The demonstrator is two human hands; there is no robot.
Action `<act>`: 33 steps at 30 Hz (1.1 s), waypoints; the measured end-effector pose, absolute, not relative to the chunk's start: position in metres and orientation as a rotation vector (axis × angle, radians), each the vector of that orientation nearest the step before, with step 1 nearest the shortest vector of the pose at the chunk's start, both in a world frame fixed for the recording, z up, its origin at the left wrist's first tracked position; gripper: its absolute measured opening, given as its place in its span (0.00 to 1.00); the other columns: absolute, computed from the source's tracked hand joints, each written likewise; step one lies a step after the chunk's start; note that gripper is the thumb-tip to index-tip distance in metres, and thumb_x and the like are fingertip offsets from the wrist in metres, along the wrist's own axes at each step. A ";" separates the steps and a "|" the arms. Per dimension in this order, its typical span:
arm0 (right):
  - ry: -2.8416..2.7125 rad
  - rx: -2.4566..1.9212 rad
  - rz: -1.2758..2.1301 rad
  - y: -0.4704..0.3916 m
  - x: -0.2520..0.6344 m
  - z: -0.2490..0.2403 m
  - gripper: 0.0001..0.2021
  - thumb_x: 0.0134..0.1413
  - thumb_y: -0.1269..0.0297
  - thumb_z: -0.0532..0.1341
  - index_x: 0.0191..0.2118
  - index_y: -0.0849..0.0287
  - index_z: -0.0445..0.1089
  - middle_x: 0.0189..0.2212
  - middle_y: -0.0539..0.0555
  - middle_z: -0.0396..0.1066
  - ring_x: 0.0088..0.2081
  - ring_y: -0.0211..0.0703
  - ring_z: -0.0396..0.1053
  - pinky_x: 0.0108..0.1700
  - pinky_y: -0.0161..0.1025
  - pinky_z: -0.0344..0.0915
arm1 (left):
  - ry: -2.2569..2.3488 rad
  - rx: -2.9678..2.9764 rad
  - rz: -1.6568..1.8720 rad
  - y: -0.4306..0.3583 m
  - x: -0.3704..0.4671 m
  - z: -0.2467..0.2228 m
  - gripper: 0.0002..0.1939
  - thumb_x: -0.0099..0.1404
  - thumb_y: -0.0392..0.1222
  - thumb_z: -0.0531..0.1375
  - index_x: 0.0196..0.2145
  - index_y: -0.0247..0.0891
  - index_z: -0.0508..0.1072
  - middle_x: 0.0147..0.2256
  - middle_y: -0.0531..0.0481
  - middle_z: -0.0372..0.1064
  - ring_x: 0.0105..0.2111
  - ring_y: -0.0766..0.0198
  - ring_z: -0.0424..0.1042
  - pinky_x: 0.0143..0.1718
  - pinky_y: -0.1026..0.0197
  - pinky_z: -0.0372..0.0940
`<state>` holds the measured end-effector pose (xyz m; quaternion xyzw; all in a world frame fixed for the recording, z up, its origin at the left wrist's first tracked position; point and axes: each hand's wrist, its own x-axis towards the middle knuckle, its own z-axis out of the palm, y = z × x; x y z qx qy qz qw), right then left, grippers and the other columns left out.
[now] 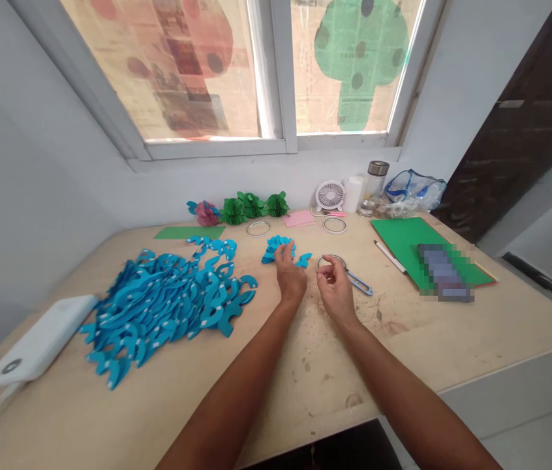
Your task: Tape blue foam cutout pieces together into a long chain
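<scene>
- Blue paper bunch (274, 250) lies on the table (403, 352), against our left hand (290, 277); whether the fingers pinch it, we cannot tell.
- It seems light, soft, easily crushed; we should hold it gently near its middle.
- Our right hand (335, 285) curls beside the cutter (360, 283); its grip is unclear to us.

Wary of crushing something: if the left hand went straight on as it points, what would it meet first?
Likely the ruffled blue bunch just ahead of the left hand; depth is unclear, they may already touch.
</scene>
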<state>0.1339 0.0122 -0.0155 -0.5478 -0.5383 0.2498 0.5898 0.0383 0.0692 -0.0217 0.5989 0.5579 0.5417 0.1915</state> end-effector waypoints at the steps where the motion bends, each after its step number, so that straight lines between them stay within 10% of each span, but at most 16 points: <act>1: -1.237 -1.267 0.589 0.013 0.134 -0.016 0.20 0.46 0.69 0.55 0.49 0.58 0.61 0.32 0.51 0.68 0.31 0.39 0.64 0.34 0.35 0.62 | 1.557 1.665 1.540 0.063 0.037 -0.019 0.33 0.47 0.19 0.50 0.51 0.36 0.63 0.52 0.39 0.56 0.43 0.58 0.67 0.45 0.55 0.64; 7: -1.210 -1.271 0.629 0.017 0.134 -0.022 0.21 0.45 0.69 0.56 0.49 0.58 0.60 0.32 0.52 0.69 0.31 0.39 0.65 0.35 0.37 0.62 | 1.492 1.591 1.603 0.036 0.022 -0.013 0.33 0.47 0.21 0.50 0.51 0.40 0.63 0.50 0.43 0.58 0.36 0.65 0.67 0.31 0.65 0.66; 14: -1.215 -1.303 0.617 0.019 0.136 -0.025 0.21 0.45 0.69 0.56 0.49 0.58 0.60 0.32 0.52 0.69 0.31 0.39 0.65 0.34 0.37 0.62 | 1.629 1.742 1.406 0.062 0.028 -0.023 0.33 0.47 0.21 0.52 0.51 0.37 0.63 0.52 0.41 0.55 0.55 0.54 0.56 0.54 0.53 0.57; 33: -1.187 -1.264 0.618 0.021 0.137 -0.023 0.20 0.44 0.70 0.55 0.47 0.58 0.61 0.32 0.51 0.68 0.32 0.39 0.66 0.35 0.36 0.63 | 1.790 1.931 1.154 0.068 0.054 -0.019 0.33 0.51 0.27 0.56 0.55 0.38 0.58 0.57 0.38 0.51 0.57 0.50 0.54 0.54 0.49 0.55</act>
